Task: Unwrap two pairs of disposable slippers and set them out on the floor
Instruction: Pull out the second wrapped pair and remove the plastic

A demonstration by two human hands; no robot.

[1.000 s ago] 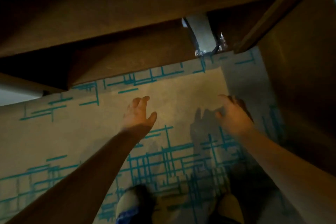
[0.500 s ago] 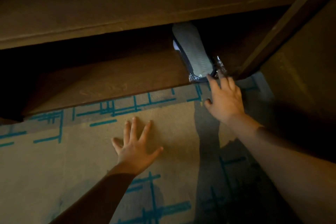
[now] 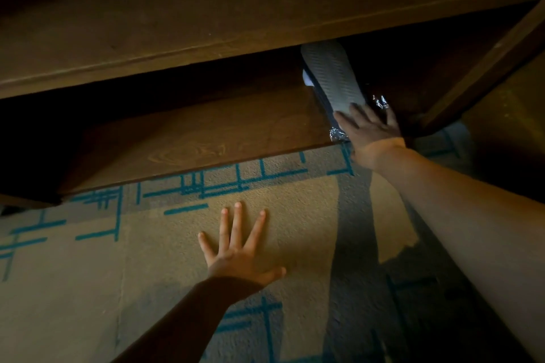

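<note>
A pack of grey-white disposable slippers (image 3: 331,74) in shiny clear wrap lies on the low wooden shelf (image 3: 212,138), at its right end, its sole facing up. My right hand (image 3: 370,130) rests on the near end of the pack with fingers spread over it; a closed grip does not show. My left hand (image 3: 239,250) is flat on the carpet below the shelf, fingers apart, holding nothing. The far end of the pack runs into the dark under the upper board.
The beige carpet (image 3: 88,274) with teal line pattern covers the floor in front of the shelf. A dark wooden board (image 3: 206,9) overhangs the shelf. A wooden upright (image 3: 486,68) stands just right of the pack. The shelf's back is in deep shadow.
My right hand has gone up from the carpet to the shelf and landed on the wrapped slipper pack. My left hand has settled flat on the carpet. The view has moved closer to the shelf.
</note>
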